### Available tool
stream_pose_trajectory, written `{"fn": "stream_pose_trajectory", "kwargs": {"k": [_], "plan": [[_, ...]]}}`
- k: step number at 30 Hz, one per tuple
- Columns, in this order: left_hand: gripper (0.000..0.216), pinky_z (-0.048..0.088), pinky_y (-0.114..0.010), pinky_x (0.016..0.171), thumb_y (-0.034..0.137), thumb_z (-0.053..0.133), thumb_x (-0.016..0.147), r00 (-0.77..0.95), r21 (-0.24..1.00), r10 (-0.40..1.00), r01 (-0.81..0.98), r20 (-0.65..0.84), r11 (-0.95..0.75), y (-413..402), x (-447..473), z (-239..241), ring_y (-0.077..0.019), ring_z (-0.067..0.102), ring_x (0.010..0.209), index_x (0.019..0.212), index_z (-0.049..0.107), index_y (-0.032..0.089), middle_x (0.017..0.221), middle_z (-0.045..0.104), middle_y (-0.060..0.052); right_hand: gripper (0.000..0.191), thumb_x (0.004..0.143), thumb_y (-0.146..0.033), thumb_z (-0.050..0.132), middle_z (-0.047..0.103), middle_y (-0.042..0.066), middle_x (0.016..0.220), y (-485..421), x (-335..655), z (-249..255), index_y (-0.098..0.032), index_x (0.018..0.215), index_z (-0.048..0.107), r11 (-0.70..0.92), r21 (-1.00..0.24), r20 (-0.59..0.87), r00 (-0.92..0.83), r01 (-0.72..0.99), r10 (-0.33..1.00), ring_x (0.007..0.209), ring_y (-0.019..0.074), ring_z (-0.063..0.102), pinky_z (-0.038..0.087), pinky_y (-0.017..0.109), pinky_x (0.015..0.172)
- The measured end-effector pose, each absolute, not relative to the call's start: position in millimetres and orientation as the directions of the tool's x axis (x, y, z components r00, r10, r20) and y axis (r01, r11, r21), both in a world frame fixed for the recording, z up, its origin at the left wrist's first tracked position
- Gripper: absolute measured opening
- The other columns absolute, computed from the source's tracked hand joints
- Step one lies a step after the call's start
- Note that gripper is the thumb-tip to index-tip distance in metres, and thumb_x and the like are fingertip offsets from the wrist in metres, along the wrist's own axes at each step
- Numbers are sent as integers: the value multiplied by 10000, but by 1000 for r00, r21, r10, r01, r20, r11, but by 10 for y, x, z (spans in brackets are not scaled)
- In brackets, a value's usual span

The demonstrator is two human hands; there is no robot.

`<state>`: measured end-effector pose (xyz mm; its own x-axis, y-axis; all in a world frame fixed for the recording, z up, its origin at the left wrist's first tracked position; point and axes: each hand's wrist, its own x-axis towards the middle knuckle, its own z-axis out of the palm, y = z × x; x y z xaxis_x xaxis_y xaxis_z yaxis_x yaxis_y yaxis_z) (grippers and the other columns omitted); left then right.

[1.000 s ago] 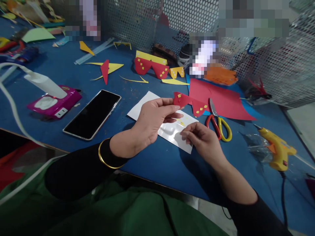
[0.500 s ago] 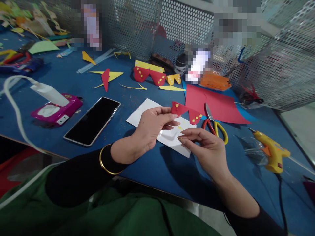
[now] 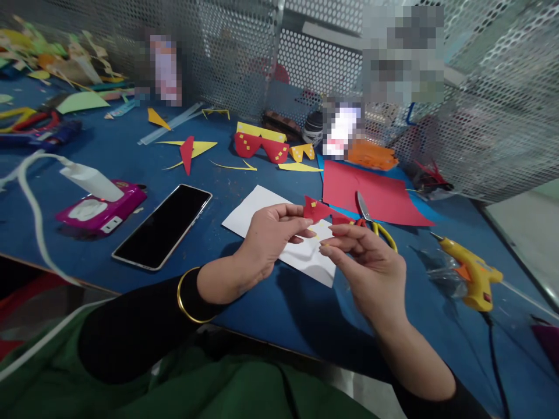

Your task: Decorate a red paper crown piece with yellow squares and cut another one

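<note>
One red spectacle-shaped paper cut-out, pinched in the grip of the left hand, above a white rectangular sheet on a flat blue table, right hand close by, fingers curled, whether its grip pinches anything unclear.

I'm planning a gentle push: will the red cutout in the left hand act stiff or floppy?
The red cutout looks paper-thin, so probably light and easily bent. Its narrow middle may crease first. Pinched at one end by the left hand, its far half may flex.
</note>
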<state>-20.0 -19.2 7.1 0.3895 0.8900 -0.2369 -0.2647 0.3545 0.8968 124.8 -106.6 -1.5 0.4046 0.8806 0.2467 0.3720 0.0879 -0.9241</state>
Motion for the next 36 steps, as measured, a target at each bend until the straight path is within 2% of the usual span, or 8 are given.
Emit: {"fn": "stream_pose_trajectory", "kwargs": {"k": [5, 11, 19, 23, 29, 36], "plan": [[167, 500, -242, 660, 216, 797, 739, 398, 915, 889, -226, -226, 333, -202, -198, 76, -132, 726, 692, 871, 721, 150, 789, 758, -26, 215, 821, -323, 799, 789, 15, 884, -1090, 1287, -6, -263, 1022, 750, 117, -923, 273, 410, 366, 870, 820, 192, 751, 610, 367, 809], [352, 490, -240, 615, 181, 782, 764, 395, 943, 897, -173, -197, 283, -236, -195, 125, -149, 727, 652, 1071, 609, 164, 701, 736, 1, 187, 851, -305, 775, 788, 1, 901, -1086, 1294, 14, -272, 1033, 749, 149, -932, 289, 433, 330, 854, 821, 176, 742, 600, 367, 845], [285, 478, -217, 587, 181, 771, 763, 399, 952, 907, -203, -131, 227, -251, -190, 99, -145, 738, 635, 754, 487, 204, 590, 636, 54, 181, 848, -318, 766, 795, 8, 894, -1052, 1274, 45, -255, 1017, 749, 112, -918, 295, 465, 381, 835, 775, 166, 723, 584, 338, 766], [239, 491, -216, 589, 191, 776, 758, 421, 949, 899, -217, -120, 228, -255, -193, 69, -143, 740, 635, 773, 537, 198, 608, 646, 53, 194, 827, -340, 781, 791, 14, 854, -1009, 1285, 30, -243, 993, 753, 82, -903, 300, 485, 421, 821, 754, 175, 716, 569, 349, 746], [31, 491, -196, 580, 140, 697, 761, 441, 957, 892, -201, -101, 208, -245, -194, 49, -117, 734, 636, 763, 684, 168, 687, 694, 28, 186, 809, -327, 799, 794, 6, 836, -955, 1289, 27, -235, 966, 759, 87, -910, 300, 500, 405, 812, 714, 152, 713, 578, 312, 702], [103, 531, -205, 645, 97, 681, 749, 446, 957, 887, -188, -116, 220, -262, -181, 89, -110, 720, 665, 751, 765, 157, 698, 739, 4, 146, 814, -282, 790, 805, -1, 857, -964, 1270, 42, -234, 950, 764, 121, -925, 304, 513, 359, 803, 682, 135, 719, 603, 290, 678]]}}
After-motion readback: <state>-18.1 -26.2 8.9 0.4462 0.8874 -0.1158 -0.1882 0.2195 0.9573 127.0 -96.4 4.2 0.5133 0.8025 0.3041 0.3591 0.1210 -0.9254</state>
